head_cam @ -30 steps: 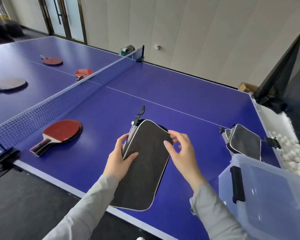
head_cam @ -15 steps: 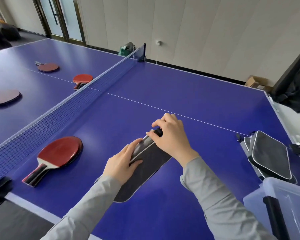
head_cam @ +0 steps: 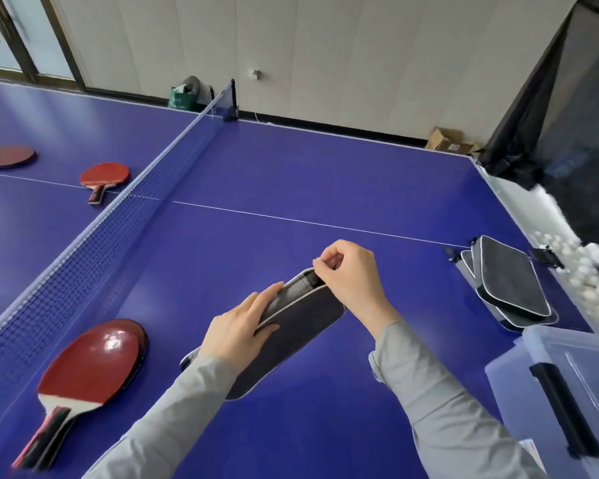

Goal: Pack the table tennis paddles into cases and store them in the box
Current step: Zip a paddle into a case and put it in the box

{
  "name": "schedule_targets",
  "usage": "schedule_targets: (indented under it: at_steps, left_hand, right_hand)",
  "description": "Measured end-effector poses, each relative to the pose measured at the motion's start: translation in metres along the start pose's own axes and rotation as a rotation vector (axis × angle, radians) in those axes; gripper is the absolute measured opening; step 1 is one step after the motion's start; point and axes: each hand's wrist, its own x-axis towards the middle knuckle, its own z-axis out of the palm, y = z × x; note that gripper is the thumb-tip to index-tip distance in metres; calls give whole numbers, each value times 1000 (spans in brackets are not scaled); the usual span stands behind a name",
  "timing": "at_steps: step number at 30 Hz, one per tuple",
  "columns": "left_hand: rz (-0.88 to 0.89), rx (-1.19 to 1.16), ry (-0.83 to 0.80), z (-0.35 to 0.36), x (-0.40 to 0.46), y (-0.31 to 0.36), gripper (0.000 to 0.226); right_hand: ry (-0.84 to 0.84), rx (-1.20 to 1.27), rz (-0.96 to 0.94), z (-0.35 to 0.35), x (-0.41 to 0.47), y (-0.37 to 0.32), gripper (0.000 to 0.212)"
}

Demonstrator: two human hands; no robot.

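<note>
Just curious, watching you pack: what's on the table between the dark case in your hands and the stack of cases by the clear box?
Nothing: the head view shows bare blue tabletop between the held dark fabric case and the stacked cases.

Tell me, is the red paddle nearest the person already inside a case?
No, the paddle lies bare on the table beside the net, left of the case held in both hands.

The left hand (head_cam: 237, 331) covered the near end of the paddle case (head_cam: 296, 328), so its contents could not be told. At four o'clock the clear storage box (head_cam: 567, 385) ran off the right edge. At three o'clock the white balls (head_cam: 592, 278) were blurred. At ten o'clock a paddle (head_cam: 6, 156) was cut by the left edge.
</note>
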Motion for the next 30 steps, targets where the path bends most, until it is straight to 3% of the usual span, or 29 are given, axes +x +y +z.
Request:
schedule_targets:
  at_steps: [13,17,30]
  left_hand:
    - [138,-431,147,-46,6,-63,67]
    - [87,-582,261,-59,5,-67,69]
    - [-77,-971,273,-50,12,-49,59]
  right_hand:
    - [270,205,269,11,-12,-13,8]
    - [353,283,320,9,-15,-7,7]
    - [358,464,405,11,-21,18,12]
